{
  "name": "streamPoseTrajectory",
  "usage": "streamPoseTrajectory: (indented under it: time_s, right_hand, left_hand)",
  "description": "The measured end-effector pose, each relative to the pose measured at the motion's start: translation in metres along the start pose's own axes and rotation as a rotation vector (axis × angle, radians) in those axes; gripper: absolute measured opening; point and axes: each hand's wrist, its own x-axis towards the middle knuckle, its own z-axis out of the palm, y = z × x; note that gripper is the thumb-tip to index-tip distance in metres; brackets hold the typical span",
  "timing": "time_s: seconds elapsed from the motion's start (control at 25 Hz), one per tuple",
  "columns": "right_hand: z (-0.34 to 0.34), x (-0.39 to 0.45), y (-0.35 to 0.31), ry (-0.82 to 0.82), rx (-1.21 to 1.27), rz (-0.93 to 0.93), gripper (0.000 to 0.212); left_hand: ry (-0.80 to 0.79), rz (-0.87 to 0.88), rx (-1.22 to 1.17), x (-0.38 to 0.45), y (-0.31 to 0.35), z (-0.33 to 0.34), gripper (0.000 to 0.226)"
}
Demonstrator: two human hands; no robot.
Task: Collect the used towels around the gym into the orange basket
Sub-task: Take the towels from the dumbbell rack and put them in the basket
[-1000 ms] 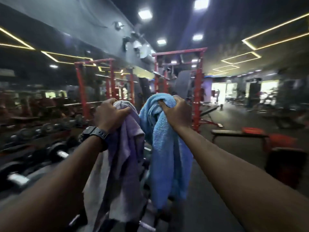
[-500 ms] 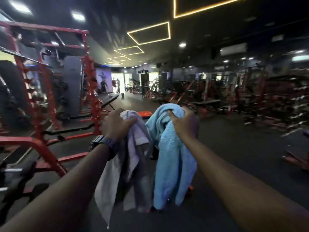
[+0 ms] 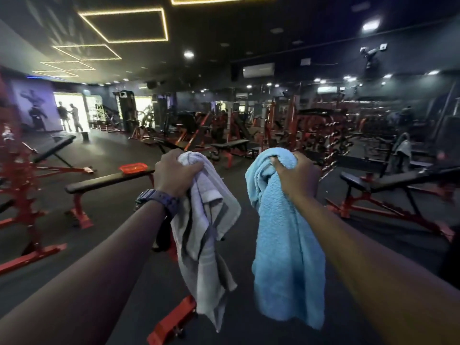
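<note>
**2 towels held out, basket on the far floor**

Both arms reach forward at chest height over the dark gym floor point(image 3: 249, 175). The left hand point(image 3: 174, 175) is clenched around the bunched top of a pale grey towel point(image 3: 206, 240), which hangs down in loose folds with darker stripes along its edges. A dark wristwatch point(image 3: 159, 199) sits on the left wrist. The right hand point(image 3: 296, 176) is closed in a fist on the gathered top of a light blue towel point(image 3: 286, 257); its thick pile hangs straight down, longer and fuller than the grey one. The 2 towels hang side by side, apart, with a strip of floor showing between them.

The orange basket point(image 3: 133, 168) sits on the floor beyond the left hand, just behind the end of a flat black bench point(image 3: 104, 181) on red legs. Another black bench point(image 3: 388, 181) on a red frame stands to the right. A further grey towel point(image 3: 403, 151) is draped over equipment at the right, well away from both hands. 2 people point(image 3: 69, 115) stand in a bright doorway at the far left.
</note>
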Motion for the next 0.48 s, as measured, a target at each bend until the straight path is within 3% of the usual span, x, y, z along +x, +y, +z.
streamPoseTrajectory:
  time_s: [0.24,0.48]
  right_hand:
    - [0.060,0.057,0.044,0.030,-0.038,0.034,0.034]
    - [0.137,0.171,0.125,0.029,-0.053,-0.017,0.031]
  left_hand:
    - [-0.079,0.008,0.008,0.082,-0.032,0.076,0.046]
    - [-0.096,0.050,0.068,0.175,-0.061,0.203,0.028]
